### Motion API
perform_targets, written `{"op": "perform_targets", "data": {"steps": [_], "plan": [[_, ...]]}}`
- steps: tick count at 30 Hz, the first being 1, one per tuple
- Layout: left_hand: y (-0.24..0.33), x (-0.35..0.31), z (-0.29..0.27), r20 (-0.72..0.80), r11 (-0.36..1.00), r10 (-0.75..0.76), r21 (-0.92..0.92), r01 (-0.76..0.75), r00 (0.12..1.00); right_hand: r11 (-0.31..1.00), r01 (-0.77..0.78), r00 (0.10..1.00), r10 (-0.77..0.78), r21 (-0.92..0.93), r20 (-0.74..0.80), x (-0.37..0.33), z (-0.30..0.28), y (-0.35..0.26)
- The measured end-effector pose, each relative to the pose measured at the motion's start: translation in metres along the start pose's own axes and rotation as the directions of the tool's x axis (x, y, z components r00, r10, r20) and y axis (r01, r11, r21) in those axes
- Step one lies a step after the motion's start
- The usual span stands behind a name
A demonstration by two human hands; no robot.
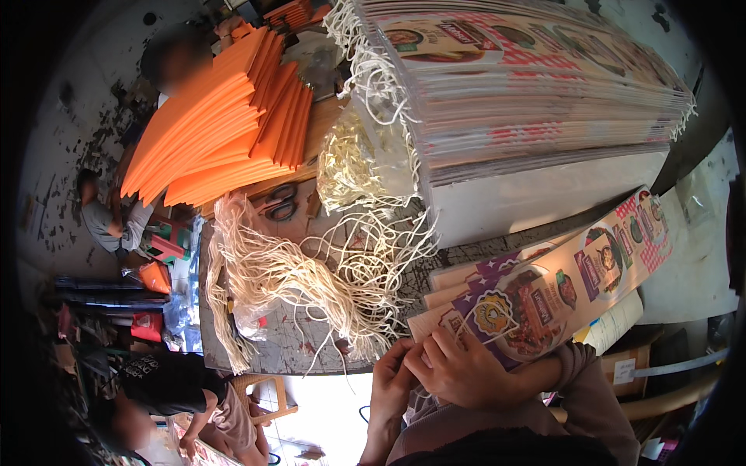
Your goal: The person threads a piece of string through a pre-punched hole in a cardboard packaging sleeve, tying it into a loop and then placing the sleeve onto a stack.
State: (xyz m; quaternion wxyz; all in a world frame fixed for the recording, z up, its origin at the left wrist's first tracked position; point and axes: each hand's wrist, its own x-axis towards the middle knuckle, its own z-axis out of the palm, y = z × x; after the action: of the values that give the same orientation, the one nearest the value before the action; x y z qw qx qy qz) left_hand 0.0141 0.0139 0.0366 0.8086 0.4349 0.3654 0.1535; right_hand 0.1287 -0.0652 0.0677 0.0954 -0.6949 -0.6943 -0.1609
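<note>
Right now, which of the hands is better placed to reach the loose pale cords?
Probably the left hand: it is nearer the pale cords, while the right hand lies farther off, overlapping the printed sheet.

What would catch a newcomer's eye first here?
Probably the fanned bright orange stack at the upper left, and the tall pile of printed pieces at the upper right. Nearer the person, a tangle of pale cords spreads out to the left of colourful printed strips.
</note>
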Motion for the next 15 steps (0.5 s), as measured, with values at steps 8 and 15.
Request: {"op": "perform_targets", "data": {"steps": [8,15], "plan": [[-0.002,0.006,-0.006,0.119,0.995,0.000,-0.103,0.012,0.993,0.994,-0.052,0.997,0.058,-0.101,0.055,-0.002,0.000,0.006],[-0.003,0.004,0.002,0.039,0.999,0.030,-0.015,-0.030,0.999,0.995,-0.098,0.995,0.098,0.013,0.024,0.000,0.007,0.015]]}}
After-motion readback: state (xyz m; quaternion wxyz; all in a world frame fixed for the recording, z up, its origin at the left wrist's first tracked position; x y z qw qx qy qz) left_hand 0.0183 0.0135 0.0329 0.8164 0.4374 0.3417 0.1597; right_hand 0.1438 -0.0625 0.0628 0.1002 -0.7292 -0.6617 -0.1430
